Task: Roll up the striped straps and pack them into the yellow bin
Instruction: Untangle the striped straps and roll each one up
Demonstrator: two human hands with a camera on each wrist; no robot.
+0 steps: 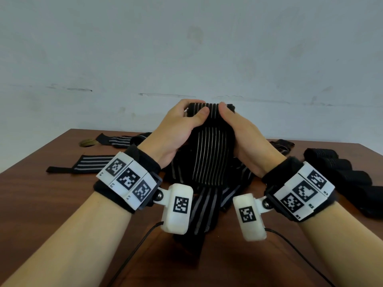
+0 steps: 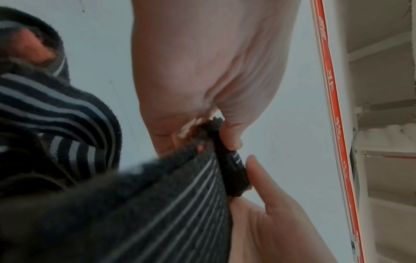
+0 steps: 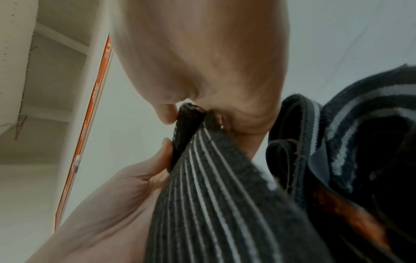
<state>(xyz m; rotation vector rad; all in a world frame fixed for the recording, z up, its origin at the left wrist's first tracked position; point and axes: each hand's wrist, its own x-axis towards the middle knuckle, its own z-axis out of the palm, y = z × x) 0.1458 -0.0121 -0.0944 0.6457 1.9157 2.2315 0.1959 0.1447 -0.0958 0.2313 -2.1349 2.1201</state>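
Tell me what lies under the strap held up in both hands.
Under the held strap sits a heap of loose straps on the table. Whatever lies beneath the heap is covered.

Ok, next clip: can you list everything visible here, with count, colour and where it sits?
held strap: one, black with pale stripes, lifted above the table, top end gripped and partly rolled, the rest hanging to the pile
strap pile: count unclear, black with grey stripes, table centre under the hands
flat strap: one, black with grey stripes, table left
far strap: one, black with grey stripes, far left
rolled straps: several, black, in a row at table right
table: one, dark brown wood
wall: pale grey, behind
yellow bin: not in view
wrist units: two, white with black markers
left hand: grips the strap's top end
right hand: grips the same end
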